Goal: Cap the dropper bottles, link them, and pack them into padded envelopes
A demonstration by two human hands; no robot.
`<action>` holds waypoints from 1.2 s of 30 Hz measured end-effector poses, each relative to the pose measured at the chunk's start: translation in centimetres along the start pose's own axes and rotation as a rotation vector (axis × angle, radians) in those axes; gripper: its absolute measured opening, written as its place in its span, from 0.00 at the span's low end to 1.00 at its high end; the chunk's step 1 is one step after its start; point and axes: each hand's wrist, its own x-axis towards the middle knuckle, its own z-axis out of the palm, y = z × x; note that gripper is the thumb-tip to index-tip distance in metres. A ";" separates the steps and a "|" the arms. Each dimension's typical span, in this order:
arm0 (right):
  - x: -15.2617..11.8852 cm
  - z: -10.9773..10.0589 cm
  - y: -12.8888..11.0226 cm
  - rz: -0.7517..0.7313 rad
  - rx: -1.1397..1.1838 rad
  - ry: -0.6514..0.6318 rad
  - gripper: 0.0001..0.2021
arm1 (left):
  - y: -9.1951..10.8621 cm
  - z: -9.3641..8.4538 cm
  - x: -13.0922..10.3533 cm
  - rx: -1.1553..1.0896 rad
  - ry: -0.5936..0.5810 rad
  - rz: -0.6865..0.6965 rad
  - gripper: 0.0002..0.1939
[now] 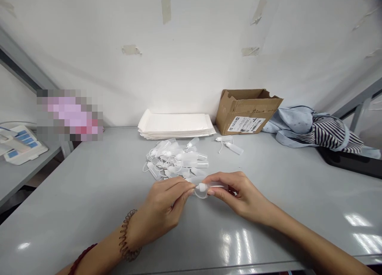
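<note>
Over the near middle of the table, a small translucent squeeze bottle [202,187] with a white collar lies sideways between my hands. My right hand [240,193] is closed around its clear body, thumb and fingers near the collar. My left hand [162,203] pinches the nozzle end, where a thin plastic strap loops from the collar to the fingertips; the very tip is hidden by those fingers. Just beyond is a pile of similar bottles [191,159] with strapped caps. Two more pieces, one a bottle [234,148], lie apart to the right of the pile.
A stack of white envelopes or sheets [179,126] lies against the wall. Beside it stands an open cardboard box [249,112]. Light blue and striped cloth [304,126] lies at the right over a black tray-like object [352,161]. The grey table [89,211] reflects lights.
</note>
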 end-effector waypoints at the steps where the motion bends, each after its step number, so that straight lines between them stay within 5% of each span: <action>1: 0.0 0.1 0.1 0.002 0.003 0.004 0.11 | 0.0 0.0 0.0 0.002 -0.002 0.004 0.11; 12: 0.3 0.2 0.5 0.024 0.026 -0.034 0.11 | -0.3 -0.4 0.6 -0.022 -0.093 -0.055 0.09; 16: 0.8 -0.8 0.9 0.031 -0.018 0.042 0.14 | -0.7 -1.5 1.2 -0.001 -0.032 -0.075 0.07; 23: 2.0 -3.9 5.0 0.099 -0.542 0.415 0.12 | -1.9 -2.3 1.2 0.139 -0.132 -0.223 0.10; 27: 2.3 -4.8 7.0 0.265 -0.816 0.373 0.12 | -2.1 -1.9 1.0 0.214 -0.174 -0.250 0.10; 36: 2.4 -4.9 8.0 0.352 -0.890 0.348 0.12 | -2.0 -2.1 1.0 0.282 -0.088 -0.290 0.10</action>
